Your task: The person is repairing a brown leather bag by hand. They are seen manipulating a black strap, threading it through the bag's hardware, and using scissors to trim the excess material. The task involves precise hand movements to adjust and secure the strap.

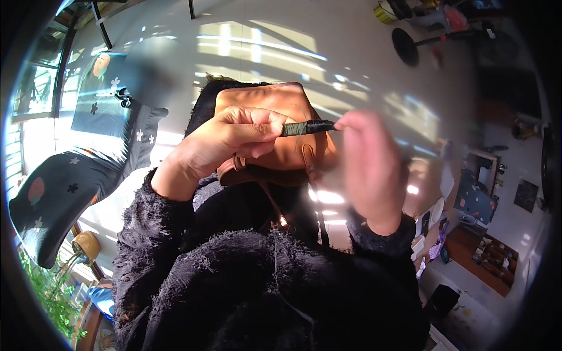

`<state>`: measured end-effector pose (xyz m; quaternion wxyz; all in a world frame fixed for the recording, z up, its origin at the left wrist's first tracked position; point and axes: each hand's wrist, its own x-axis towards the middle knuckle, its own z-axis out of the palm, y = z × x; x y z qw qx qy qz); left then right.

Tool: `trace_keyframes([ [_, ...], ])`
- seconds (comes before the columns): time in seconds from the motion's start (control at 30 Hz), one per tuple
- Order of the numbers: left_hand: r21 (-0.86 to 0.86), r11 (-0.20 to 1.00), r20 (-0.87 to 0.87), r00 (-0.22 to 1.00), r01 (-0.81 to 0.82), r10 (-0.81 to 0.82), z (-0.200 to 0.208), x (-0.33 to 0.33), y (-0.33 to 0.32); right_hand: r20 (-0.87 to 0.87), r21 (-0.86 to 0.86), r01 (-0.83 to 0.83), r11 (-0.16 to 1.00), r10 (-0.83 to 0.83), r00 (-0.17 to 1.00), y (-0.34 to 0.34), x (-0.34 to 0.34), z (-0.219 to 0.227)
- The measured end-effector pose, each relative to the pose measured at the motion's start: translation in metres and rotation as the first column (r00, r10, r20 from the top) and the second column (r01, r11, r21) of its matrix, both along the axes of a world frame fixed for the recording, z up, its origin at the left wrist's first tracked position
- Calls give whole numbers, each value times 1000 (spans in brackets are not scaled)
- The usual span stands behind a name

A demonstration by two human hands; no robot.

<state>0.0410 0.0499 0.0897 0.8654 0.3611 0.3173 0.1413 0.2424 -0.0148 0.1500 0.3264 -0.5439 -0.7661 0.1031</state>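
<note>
Now | green-and-black rod (307,127) | pinched in left hand (237,133) | tip at right hand (373,169)

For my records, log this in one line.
left hand: pinching green-black rod; right hand: blurred, at black tip; orange bag: beneath

Sunlit pale floor (345,44), flower-patterned seat (73,175)

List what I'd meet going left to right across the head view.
Flower-patterned cloth, left hand, green-and-black stick, blurred right hand, brown table.
</note>
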Motion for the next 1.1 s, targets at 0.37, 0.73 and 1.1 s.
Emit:
trace_keyframes([
  [0.37,-23,998,46,997,-62,63,-3,3,-2,82,-58,59,997,-54,995,1,0,-4],
  [0.73,-8,999,68,997,-41,42,-7,3,0,46,-94,41,995,-37,998,3,1,-6],
  [1.1,-88,995,20,999,-49,50,-2,4,-1,42,-131,44,990,-39,998,3,2,-8],
])
